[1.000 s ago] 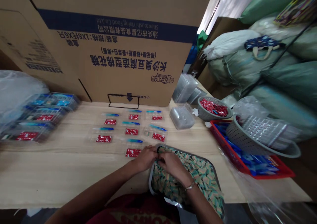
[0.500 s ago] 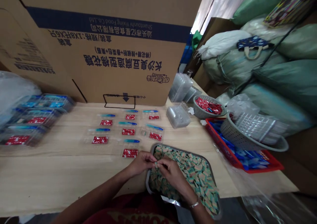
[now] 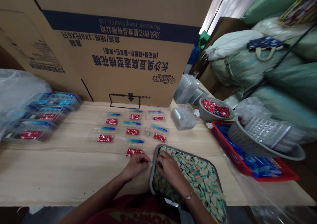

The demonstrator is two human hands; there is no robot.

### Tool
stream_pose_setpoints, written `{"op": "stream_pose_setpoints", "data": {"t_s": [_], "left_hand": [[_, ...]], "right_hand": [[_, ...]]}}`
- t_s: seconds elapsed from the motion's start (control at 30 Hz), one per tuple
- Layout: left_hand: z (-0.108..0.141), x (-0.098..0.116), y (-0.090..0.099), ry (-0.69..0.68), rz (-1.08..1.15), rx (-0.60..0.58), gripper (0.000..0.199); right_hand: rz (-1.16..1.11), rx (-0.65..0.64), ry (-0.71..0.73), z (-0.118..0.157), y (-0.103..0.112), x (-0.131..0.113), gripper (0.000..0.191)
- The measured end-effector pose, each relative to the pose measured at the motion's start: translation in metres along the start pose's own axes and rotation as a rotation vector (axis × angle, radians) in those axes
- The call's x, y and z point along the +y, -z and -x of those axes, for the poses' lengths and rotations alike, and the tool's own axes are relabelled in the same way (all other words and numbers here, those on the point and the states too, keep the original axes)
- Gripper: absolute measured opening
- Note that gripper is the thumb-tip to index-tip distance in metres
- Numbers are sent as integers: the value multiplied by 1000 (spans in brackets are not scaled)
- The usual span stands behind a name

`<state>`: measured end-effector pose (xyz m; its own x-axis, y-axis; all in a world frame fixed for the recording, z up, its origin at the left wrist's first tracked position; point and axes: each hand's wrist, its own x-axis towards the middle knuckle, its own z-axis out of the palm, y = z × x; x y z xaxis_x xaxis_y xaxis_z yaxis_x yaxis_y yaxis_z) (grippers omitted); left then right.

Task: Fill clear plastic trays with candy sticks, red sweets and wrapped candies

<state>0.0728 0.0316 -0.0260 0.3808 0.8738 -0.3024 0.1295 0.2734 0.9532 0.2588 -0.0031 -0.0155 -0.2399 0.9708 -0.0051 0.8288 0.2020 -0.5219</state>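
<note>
My left hand is just left of the metal tray, its thumb and index finger pinched on a small greenish piece. My right hand is over the tray's left part, fingers curled and close together; what they hold, if anything, is hidden. The metal tray is full of small green and tan pieces. Beyond my left hand lie several clear plastic trays, each with a red packet and a blue stick-like item. The nearest red packet is just above my left fingers.
A large cardboard box stands at the back. Filled clear packs are stacked at left. Clear containers, a basket of red packets, a red tray and a grey basket are at right.
My hands have moved apart; they met at the fingertips before. The view has shifted, so the table's things appear further right.
</note>
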Motion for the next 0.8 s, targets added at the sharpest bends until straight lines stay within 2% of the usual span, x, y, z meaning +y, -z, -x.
{"op": "stream_pose_setpoints", "data": {"t_s": [0.13,0.23,0.33,0.4,0.5,0.6,0.7,0.8], "left_hand": [[-2,0,-5,-30,48,-4,10],[-9,-1,-17,-42,72,-6,10],[-21,-1,-36,-94,44,68,7],[-27,0,-48,-122,25,92,5],[-28,1,-57,-163,25,30,3],[-24,-2,-56,-173,61,-64,8],[-24,-10,-51,-105,110,-95,13],[-25,-16,-48,-74,128,-79,13]], "right_hand": [[-277,129,-16,10,2,9,9],[-522,122,-108,21,9,16,12],[-649,119,-174,27,15,16,19],[-650,122,-181,29,18,14,20],[-597,101,-173,28,19,12,16],[-571,138,-197,25,13,11,12],[-543,187,-224,26,4,11,11],[-398,227,-120,29,-1,11,15]]}}
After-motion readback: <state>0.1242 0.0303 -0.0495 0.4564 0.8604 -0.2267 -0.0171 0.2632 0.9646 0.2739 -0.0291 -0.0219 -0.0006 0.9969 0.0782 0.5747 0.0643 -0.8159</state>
